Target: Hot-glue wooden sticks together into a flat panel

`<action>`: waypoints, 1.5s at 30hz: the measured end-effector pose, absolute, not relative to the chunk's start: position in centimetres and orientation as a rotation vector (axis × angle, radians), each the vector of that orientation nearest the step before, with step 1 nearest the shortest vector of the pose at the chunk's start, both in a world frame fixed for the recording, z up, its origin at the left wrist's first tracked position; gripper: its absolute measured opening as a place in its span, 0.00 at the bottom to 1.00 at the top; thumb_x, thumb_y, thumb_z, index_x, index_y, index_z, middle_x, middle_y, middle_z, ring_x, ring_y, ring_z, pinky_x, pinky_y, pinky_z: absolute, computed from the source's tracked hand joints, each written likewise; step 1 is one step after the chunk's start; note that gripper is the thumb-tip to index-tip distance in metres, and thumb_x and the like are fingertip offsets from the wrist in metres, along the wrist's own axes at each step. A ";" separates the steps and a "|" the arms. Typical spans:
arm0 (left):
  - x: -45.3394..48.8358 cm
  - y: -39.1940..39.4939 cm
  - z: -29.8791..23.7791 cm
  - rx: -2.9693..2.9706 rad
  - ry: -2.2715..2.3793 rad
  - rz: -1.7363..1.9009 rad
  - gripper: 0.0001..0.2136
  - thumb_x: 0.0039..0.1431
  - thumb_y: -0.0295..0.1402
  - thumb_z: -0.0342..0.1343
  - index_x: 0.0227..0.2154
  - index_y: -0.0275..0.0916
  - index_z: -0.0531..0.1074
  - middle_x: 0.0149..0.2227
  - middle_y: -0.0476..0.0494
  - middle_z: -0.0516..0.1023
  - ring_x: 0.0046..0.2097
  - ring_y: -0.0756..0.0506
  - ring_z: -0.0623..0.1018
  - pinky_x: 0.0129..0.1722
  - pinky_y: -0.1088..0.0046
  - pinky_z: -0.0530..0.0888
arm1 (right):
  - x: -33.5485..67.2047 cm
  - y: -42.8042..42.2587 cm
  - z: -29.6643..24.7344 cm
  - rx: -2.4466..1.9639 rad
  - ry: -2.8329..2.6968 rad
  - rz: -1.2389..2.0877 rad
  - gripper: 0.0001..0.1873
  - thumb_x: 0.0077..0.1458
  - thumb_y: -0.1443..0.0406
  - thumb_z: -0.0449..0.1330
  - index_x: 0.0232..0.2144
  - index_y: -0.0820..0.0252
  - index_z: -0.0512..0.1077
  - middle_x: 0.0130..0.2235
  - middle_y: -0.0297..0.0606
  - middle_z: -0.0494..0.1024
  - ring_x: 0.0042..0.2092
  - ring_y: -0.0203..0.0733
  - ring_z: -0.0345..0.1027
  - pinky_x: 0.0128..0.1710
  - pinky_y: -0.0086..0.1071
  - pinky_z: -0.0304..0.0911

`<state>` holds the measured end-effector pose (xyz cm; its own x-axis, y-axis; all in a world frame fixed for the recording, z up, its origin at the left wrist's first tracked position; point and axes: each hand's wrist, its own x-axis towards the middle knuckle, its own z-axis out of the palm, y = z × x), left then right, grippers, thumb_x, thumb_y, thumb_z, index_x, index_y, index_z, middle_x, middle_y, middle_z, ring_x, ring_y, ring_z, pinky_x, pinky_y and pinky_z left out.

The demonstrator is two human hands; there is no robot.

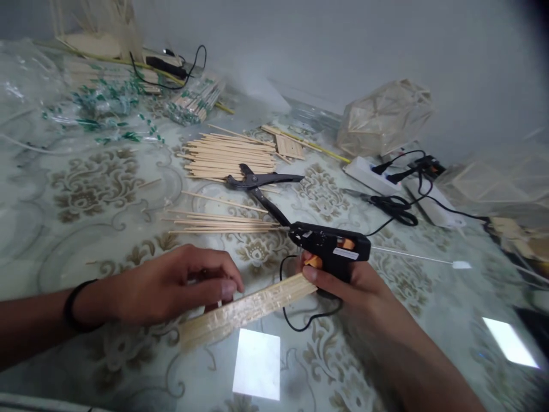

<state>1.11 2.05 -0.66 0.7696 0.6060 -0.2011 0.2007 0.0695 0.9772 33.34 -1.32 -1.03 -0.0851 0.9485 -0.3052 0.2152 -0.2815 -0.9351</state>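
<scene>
A glossy floral table top (334, 372) runs back to a grey wall (300, 51); its pattern shows from the near edge up to both forearms. By the far edge stands a polyhedral stick frame (386, 117), right of loose bamboo sticks (227, 151). The left hand (171, 286), half curled (whether it holds anything, I cannot tell), is just beside a stick panel (249, 309). The right hand (360, 294) has its thumb at the panel's right end, fingers closed round a black glue gun (326, 243). Spread nippers (253, 178) lie beyond, scissors (392, 202) farther right.
</scene>
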 end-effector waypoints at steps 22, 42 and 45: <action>1.0 2.4 -2.6 2.659 0.835 0.866 0.21 0.71 0.36 0.66 0.63 0.43 0.71 0.57 0.40 0.84 0.59 0.37 0.82 0.61 0.53 0.77 | 31.6 -2.9 -0.9 -1.538 -1.078 1.358 0.21 0.58 0.45 0.77 0.39 0.55 0.85 0.40 0.39 0.83 0.41 0.47 0.73 0.43 0.38 0.69; 1.2 1.0 -2.0 2.774 0.634 1.147 0.08 0.69 0.18 0.64 0.45 0.35 0.79 0.42 0.48 0.86 0.47 0.45 0.81 0.58 0.57 0.78 | 32.6 -2.2 -0.1 -1.550 -1.405 1.411 0.29 0.68 0.39 0.64 0.37 0.57 0.85 0.38 0.43 0.87 0.43 0.49 0.78 0.47 0.40 0.71; 1.1 1.0 -2.1 2.784 0.649 1.176 0.06 0.69 0.19 0.65 0.42 0.35 0.79 0.40 0.50 0.85 0.45 0.46 0.82 0.59 0.57 0.79 | 34.1 -1.4 0.5 -1.571 -1.553 1.433 0.28 0.64 0.39 0.68 0.39 0.57 0.85 0.33 0.42 0.87 0.36 0.46 0.76 0.35 0.35 0.70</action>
<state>1.10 0.96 -2.07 0.6226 0.3970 0.6743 0.3589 -0.9106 0.2048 34.08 -1.44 0.54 -0.2069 0.9242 -0.3211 0.3943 -0.2216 -0.8919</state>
